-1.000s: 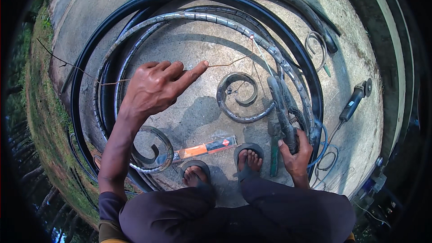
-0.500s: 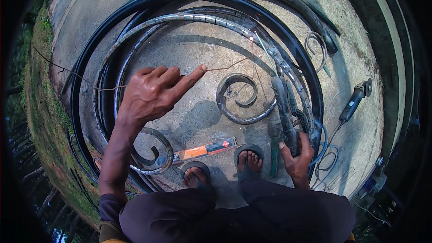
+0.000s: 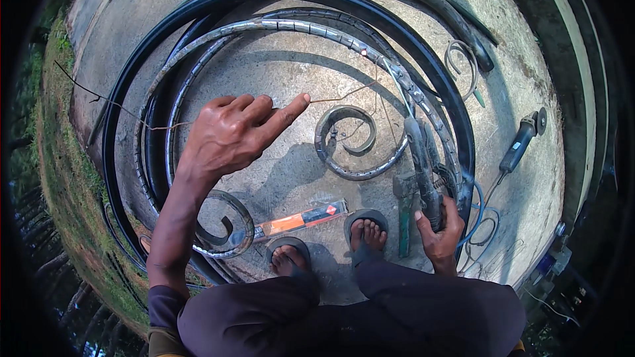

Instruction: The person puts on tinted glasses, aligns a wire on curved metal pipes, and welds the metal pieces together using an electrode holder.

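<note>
Wire [image 3: 331, 100] is looking thin and bendy; left hand [image 3: 231, 133] is pinching its end. Right hand [image 3: 439, 225] is squeezing the welding tool [image 3: 423, 168].

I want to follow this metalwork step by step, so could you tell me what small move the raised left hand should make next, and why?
Probably lower the left hand slightly, so the thin rod pinched at its fingertips stays on the glowing spot on the curved metal bar. The right hand grips the welding holder, and the rod looks slack and bent.
</note>
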Demonstrator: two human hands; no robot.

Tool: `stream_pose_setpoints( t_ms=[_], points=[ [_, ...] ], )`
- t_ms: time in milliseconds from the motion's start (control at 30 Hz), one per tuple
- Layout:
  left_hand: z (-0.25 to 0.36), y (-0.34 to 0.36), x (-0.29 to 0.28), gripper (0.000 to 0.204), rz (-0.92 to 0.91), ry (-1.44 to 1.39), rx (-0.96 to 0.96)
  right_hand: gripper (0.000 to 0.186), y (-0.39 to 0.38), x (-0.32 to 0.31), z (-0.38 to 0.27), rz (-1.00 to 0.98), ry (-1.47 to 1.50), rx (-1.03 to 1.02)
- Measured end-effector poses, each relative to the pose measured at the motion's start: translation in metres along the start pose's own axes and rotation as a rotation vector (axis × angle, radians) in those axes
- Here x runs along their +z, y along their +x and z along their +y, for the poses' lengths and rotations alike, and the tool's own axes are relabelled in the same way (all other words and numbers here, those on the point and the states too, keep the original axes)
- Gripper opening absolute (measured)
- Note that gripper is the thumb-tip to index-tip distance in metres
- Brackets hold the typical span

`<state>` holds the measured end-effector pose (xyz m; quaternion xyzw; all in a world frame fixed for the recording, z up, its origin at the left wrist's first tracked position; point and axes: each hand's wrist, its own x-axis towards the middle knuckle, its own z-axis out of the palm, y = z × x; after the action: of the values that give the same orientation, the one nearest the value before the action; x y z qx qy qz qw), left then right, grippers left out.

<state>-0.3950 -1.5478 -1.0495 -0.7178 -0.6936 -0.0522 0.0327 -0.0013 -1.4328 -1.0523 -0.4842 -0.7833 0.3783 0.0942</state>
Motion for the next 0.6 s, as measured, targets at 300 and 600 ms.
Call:
stream_pose_setpoints(
  t_ms=[300, 600],
  points=[
    [-0.0012, 0.0000, 0.0001, 0.059, -0.082, 0.046, 0.008, 0.044, 0.0019, 0.0010, 0.0008, -0.016, -0.014, -0.003],
    [-0.0016, 0.0015, 0.0025, 0.061, 0.005, 0.022, 0.005, 0.045, 0.0014, 0.0023, 0.0024, -0.025, 0.014, 0.026]
  ],
)
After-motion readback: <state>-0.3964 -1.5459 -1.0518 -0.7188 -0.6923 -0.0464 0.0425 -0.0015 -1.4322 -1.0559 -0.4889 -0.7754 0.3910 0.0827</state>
